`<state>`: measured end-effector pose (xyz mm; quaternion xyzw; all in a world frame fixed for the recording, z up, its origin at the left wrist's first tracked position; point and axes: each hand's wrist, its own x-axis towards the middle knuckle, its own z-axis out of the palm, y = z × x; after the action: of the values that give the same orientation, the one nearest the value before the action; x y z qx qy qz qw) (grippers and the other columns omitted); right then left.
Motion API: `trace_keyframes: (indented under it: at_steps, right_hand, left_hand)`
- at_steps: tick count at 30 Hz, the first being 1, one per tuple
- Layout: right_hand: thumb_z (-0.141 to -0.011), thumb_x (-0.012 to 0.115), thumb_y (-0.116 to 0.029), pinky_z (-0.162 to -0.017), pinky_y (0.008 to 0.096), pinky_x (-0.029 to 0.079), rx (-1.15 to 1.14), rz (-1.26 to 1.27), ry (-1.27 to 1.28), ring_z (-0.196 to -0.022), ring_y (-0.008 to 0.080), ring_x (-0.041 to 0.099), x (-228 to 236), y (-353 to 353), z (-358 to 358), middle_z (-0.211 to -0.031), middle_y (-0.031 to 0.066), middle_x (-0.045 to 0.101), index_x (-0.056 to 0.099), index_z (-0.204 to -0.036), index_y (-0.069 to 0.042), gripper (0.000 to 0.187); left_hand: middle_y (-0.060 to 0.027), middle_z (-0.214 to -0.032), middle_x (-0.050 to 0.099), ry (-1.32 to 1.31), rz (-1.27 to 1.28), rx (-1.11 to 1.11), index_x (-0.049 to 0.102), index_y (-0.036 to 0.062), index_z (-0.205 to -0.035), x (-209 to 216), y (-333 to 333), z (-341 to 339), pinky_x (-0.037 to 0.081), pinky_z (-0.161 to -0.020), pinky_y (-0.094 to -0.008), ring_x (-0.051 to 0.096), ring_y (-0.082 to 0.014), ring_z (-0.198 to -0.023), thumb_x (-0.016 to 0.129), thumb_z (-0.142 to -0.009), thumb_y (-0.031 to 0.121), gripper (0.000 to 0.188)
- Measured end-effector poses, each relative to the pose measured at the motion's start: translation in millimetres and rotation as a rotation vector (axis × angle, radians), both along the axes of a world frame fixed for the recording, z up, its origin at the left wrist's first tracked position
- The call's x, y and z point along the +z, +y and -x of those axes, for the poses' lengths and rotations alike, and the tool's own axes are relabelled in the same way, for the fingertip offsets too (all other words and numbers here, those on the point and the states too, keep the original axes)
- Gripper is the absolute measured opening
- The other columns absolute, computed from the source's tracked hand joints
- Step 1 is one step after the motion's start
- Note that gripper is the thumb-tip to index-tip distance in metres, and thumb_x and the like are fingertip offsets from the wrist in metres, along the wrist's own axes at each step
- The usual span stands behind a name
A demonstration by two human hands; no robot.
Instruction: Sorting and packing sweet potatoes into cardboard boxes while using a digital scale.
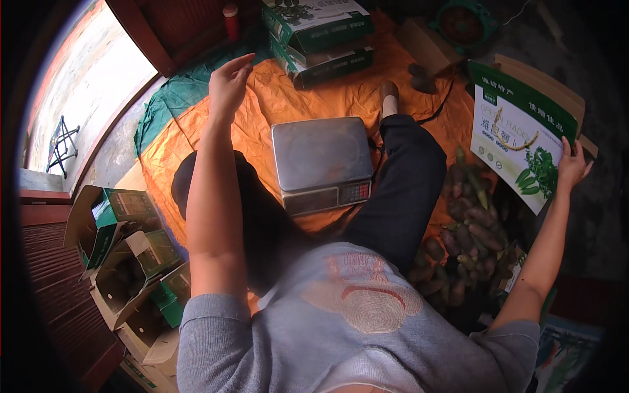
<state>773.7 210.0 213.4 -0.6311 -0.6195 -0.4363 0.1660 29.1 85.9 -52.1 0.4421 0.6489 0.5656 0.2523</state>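
My right hand (573,164) grips the lower right edge of a white and green cardboard gift box (508,141), held up tilted at the right. The box has a rope handle and a picture of green radishes; its brown flaps stand open at the back. My left hand (230,82) is raised in the air at the upper left, holding nothing, its fingers stretched to the right. Between my legs sits a digital scale (322,154) with a bare metal pan. Beside my right leg lies a pile of elongated, brownish root vegetables (465,239), a greenish one (475,183) on top.
Two closed green and white boxes (318,39) are stacked ahead on the orange tarp (262,85). Several opened boxes (134,262) stand at the left. A red bottle (230,21), a brown carton (426,46) and a green round basket (463,25) are at the far side.
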Motion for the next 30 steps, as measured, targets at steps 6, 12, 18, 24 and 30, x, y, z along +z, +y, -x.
trace_keyframes:
  at_steps: [6,12,18,24,30]
  right_hand:
    - [-0.091,0.07,-0.038,-0.117,0.0498,0.022,0.5,-0.039,0.171,-0.105,0.0176,0.068,48,55,109,-0.109,0.0094,0.074,0.073,-0.115,-0.011,0.036]
    - [-0.09,0.073,-0.001,-0.095,0.0251,0.047,1.246,0.122,1.085,-0.103,0.0119,0.063,-36,67,259,-0.115,0.0065,0.07,0.067,-0.118,0.004,0.029]
    - [-0.088,0.071,0.004,-0.081,0.0227,0.049,1.515,0.425,1.589,-0.091,0.0082,0.063,-166,68,331,-0.1,0.0011,0.071,0.068,-0.099,-0.004,0.013]
    - [-0.092,0.064,0.005,-0.091,0.0253,0.045,1.549,0.611,1.86,-0.099,0.0092,0.061,-241,19,360,-0.107,0.0002,0.069,0.066,-0.104,-0.006,0.016]
    - [-0.1,0.057,-0.026,-0.112,0.0382,0.032,1.461,0.776,2.055,-0.13,0.0188,0.049,-309,-17,325,-0.135,0.0038,0.057,0.053,-0.133,-0.002,0.041]
  left_hand:
    - [-0.0045,-0.11,0.072,-0.015,0.006,0.016,0.07,0.009,-0.125,-3,-4,7,0.049,-0.086,-0.0266,0.065,-0.0104,-0.1,0.061,-0.1,0.021,0.029]
    - [-0.013,-0.136,0.06,-0.206,0.083,-0.117,0.06,0.0092,-0.136,-3,5,-1,0.047,-0.101,-0.0335,0.062,-0.0211,-0.119,0.051,-0.104,0.04,0.045]
    - [-0.015,-0.153,0.041,-0.72,0.166,-0.137,0.039,0.014,-0.152,-21,-6,-1,0.032,-0.114,-0.0464,0.037,-0.0288,-0.141,0.03,-0.102,0.064,0.072]
    - [-0.0122,-0.13,0.059,-0.747,0.068,-0.27,0.047,0.0047,-0.141,-44,-37,-1,0.04,-0.106,-0.0399,0.054,-0.0242,-0.122,0.029,-0.103,0.062,0.071]
    - [-0.0065,-0.125,0.062,-0.926,0.114,-0.214,0.05,0.0097,-0.137,-31,-55,-13,0.048,-0.098,-0.0337,0.06,-0.0184,-0.115,0.054,-0.104,0.032,0.04]
